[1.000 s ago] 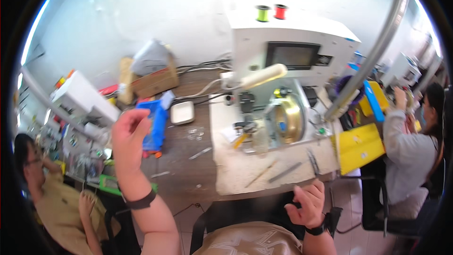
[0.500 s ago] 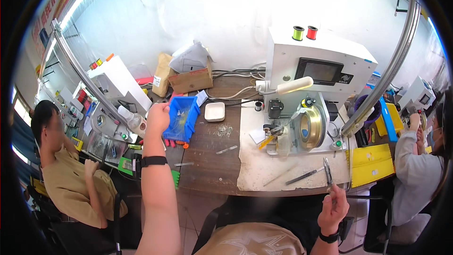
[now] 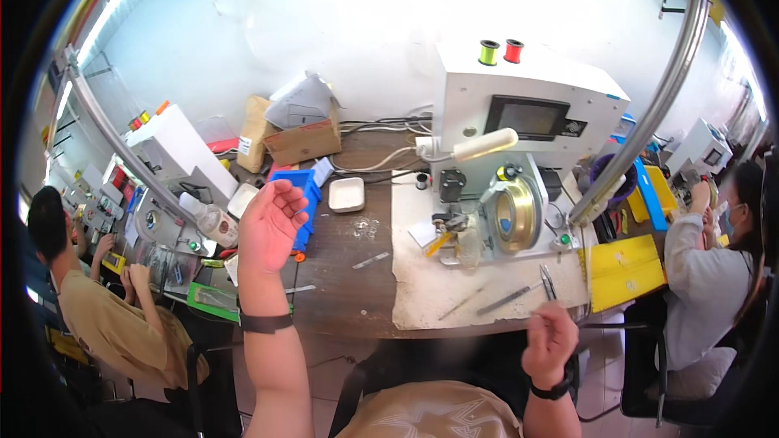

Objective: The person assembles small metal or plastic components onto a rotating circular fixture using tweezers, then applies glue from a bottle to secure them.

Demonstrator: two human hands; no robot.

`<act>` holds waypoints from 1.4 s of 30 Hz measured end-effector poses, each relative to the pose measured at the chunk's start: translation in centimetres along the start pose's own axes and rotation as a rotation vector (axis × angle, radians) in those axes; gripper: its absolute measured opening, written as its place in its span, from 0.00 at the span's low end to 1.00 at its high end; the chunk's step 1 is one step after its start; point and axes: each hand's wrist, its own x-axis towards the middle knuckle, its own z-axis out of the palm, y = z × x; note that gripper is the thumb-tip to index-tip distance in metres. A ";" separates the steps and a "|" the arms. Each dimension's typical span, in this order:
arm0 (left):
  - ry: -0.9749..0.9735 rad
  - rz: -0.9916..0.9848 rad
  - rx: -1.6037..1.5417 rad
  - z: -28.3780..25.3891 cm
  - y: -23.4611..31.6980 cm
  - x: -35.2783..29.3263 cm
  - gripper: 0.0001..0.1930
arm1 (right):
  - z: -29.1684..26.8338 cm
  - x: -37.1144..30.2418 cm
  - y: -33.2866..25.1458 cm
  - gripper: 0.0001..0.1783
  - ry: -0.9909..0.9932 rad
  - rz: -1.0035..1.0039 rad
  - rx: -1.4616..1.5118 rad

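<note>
My left hand (image 3: 273, 223) is raised in front of the blue bin (image 3: 305, 212), partly covering it. Its palm shows, and the fingers are curved and apart with nothing in them. Near the front edge of the table, my right hand (image 3: 550, 345) has its fingers curled together; whatever may be between them is hidden. Just beyond those fingertips is a slim two-pronged metal tool (image 3: 548, 282), like tweezers; I cannot tell whether the hand touches it. Left of it, a dark slender tool (image 3: 507, 300) lies on the stained white sheet (image 3: 418, 296).
A white machine (image 3: 531, 97) with a brass-coloured wheel (image 3: 513, 215) stands behind the sheet. A small white dish (image 3: 347, 195), a clear strip (image 3: 371, 260) and a plastic bottle (image 3: 213, 223) are on the table. A yellow board (image 3: 623, 272) lies right. People sit on both sides.
My left hand has gone from closed over the blue bin to open and nearer me. My right hand has risen slightly, fingers curled in. The whole view has shifted.
</note>
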 end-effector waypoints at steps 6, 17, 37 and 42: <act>-0.426 -0.067 -0.520 7.6 -5.3 -1.8 0.10 | 3.1 2.9 -1.6 0.03 -0.177 -0.059 -0.003; -0.496 -0.144 -0.567 8.7 -9.6 -2.4 0.06 | 7.7 4.1 -0.3 0.14 -0.365 0.240 0.157; -0.326 -0.076 -0.556 9.6 -10.8 -4.2 0.10 | 10.5 4.9 1.6 0.14 -0.370 0.535 0.520; -0.307 -0.082 -0.506 10.8 -11.1 -5.5 0.10 | 9.9 4.0 1.3 0.12 -0.313 0.544 0.554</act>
